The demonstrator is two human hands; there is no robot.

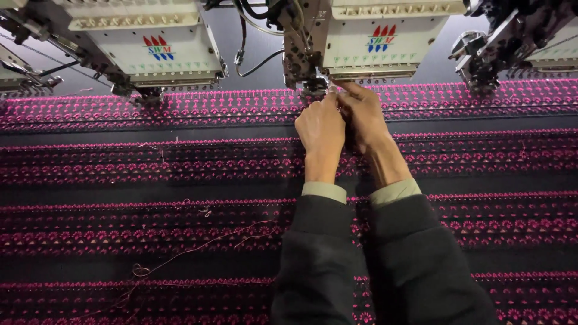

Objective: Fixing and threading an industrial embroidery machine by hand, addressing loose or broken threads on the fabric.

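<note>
Both my hands reach forward to the needle area (pixel 314 84) of the middle embroidery machine head (pixel 367 42). My left hand (pixel 321 129) has its fingers curled shut just below the needles. Pressed against it, my right hand (pixel 363 117) pinches with fingertips right at the needle bar. What the fingers hold is too small to see, possibly a thread. Under both hands lies dark fabric (pixel 150 235) stitched with rows of pink pattern. My sleeves are dark with pale green cuffs.
A second embroidery head (pixel 144 48) stands at the upper left and a third one (pixel 512 42) at the upper right. A loose pink thread (pixel 180 256) trails across the fabric at the lower left. Black cables (pixel 259 60) hang between the heads.
</note>
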